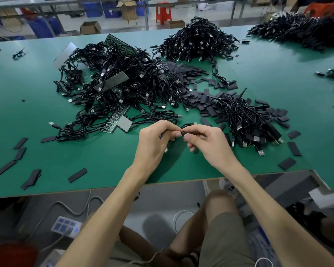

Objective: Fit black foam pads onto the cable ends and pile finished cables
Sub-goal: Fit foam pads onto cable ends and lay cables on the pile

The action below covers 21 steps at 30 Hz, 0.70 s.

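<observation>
Step in hand, as I judge: fitting foam pad [182,133] on end of cable [189,124]. Left hand [155,140]: fingers curled, pinches cable; plug [166,150] hangs under palm. Right hand [207,142]: thumb and forefinger pinch pad, close against left fingertips. How far pad sits on end: cannot tell, fingers hide it. Next move probably needs firm push, then drop on finished pile [247,122], right of right hand. Loose pads [199,97] beyond right hand. Tangled heap [120,83] with circuit boards [121,123] beyond left hand, near; may snag trailing cable.
</observation>
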{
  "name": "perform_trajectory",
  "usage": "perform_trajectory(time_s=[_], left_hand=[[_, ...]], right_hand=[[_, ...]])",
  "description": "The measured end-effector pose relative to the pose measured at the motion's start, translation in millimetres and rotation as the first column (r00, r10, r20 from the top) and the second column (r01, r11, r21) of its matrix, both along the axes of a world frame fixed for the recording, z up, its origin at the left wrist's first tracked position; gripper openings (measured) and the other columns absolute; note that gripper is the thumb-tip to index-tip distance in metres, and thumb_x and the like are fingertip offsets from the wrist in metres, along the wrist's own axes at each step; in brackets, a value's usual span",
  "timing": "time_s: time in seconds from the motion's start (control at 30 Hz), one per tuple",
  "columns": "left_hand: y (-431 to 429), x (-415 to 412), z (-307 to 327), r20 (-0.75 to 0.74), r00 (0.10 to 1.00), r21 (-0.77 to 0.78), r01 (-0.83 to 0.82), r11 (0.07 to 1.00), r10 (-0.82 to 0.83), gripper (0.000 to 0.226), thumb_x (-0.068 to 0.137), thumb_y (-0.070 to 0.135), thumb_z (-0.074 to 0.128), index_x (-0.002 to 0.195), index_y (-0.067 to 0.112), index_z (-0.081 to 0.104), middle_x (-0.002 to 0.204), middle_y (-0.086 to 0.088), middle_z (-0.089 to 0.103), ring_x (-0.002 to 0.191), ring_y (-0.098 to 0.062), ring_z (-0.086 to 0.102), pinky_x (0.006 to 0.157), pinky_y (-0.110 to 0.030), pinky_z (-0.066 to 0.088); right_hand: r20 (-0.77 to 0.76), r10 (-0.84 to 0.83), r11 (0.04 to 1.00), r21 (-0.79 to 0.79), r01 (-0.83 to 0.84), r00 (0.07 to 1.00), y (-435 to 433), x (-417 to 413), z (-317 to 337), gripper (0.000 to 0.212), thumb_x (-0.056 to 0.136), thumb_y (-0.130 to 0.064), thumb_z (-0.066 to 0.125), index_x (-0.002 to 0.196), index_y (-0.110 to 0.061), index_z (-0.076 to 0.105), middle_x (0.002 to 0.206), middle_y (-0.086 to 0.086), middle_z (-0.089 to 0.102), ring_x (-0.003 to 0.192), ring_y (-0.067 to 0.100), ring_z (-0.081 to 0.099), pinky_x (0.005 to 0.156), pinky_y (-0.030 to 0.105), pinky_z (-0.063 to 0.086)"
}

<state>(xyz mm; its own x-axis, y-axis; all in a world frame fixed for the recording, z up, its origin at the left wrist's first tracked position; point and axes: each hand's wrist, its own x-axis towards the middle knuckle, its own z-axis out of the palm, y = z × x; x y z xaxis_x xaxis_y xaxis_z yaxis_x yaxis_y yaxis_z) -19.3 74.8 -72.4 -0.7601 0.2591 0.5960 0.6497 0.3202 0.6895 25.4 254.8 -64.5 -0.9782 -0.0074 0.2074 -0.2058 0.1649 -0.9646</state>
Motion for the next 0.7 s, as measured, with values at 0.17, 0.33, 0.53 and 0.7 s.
perform_trajectory(time_s=[0.17,0.33,0.53,0.7], left_hand=[[-0.1,3.2,5.7,-0.065,0.997,-0.014,0.028,1.0,-0.029,0.009,0.092,0.011,0.074,0.097,0.019,0.074,0.088,0.01,0.07,0.08,-0.011,0.067,0.072,-0.017,0.051],[0.0,2.2,6.6,-0.096,0.995,-0.07,0.024,0.997,-0.031,0.01,0.091,0.011,0.075,0.102,0.012,0.075,0.095,0.007,0.068,0.09,-0.01,0.065,0.08,-0.018,0.047],[0.9,5.2,5.4,-0.116,0.993,-0.061,-0.034,0.998,0.027,0.016,0.087,-0.003,0.074,0.094,0.011,0.076,0.087,0.003,0.068,0.08,-0.014,0.066,0.073,-0.019,0.053],[-0.1,6.1,4.8,-0.118,0.993,-0.064,-0.001,0.998,-0.007,0.021,0.085,-0.011,0.072,0.095,0.006,0.079,0.087,0.0,0.068,0.079,-0.01,0.067,0.072,-0.024,0.057]], right_hand=[[-0.005,-0.004,0.999,-0.034,0.003,1.0,0.2,-1.0,-0.6,0.018,0.096,-0.002,0.067,0.099,-0.019,0.073,0.077,0.001,0.071,0.065,0.012,0.063,0.061,0.027,0.054],[0.008,-0.018,0.994,-0.108,0.019,1.0,0.9,-1.6,0.4,0.021,0.097,0.0,0.065,0.097,-0.02,0.073,0.073,-0.002,0.071,0.064,0.011,0.062,0.06,0.026,0.054],[0.025,0.005,0.993,-0.118,-0.002,1.0,0.9,-0.6,0.8,0.017,0.097,0.001,0.064,0.1,-0.012,0.074,0.073,-0.002,0.07,0.063,0.011,0.06,0.059,0.025,0.054],[0.037,0.03,0.994,-0.11,-0.026,0.999,1.7,-0.2,0.9,0.016,0.096,0.0,0.065,0.099,-0.013,0.074,0.072,-0.001,0.07,0.062,0.011,0.061,0.058,0.024,0.053]])
